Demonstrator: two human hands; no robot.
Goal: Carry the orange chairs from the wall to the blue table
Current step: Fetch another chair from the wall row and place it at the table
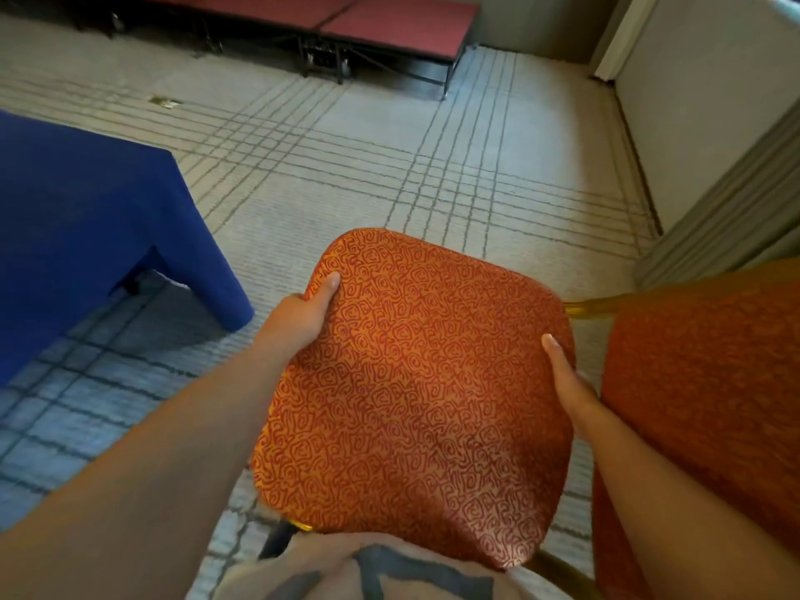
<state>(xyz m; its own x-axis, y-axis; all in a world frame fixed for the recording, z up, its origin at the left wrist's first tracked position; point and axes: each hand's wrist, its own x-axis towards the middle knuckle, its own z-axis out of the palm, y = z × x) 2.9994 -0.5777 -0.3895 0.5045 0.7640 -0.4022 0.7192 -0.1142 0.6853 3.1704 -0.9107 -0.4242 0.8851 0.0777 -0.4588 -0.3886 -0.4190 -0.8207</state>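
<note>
Orange fabric with a dark red scribble pattern covers the padded panel of the orange chair (415,396) that the person holds out in front of them; whether that panel is the seat or the back I cannot tell from this angle. Both hands have hold of it. The left hand (303,313) grips the panel's left edge, thumb laid flat on the fabric and the other fingers curled under and out of sight. The right hand (567,387) grips the opposite edge in the same way, thumb on top and the other fingers hidden round the side. Bits of gold frame (301,525) show below the panel, close to the person's body.

Just to the right of the right hand is a second orange chair (701,383) in the same fabric, with a gold bar of its own frame poking out beyond the right thumb. The right hand sits between the two chairs.

Off to the left of the left hand, apart from it, stands the blue worktop (86,236), its cloth hanging down to the floor. Pale carpet (389,166) crossed with dark grid lines stretches away beyond both hands. Far past them, by the back wall, low red platforms (389,23) on black legs stand in a row. Beyond and to the right of the right hand rises a pale wall panel (714,101).
</note>
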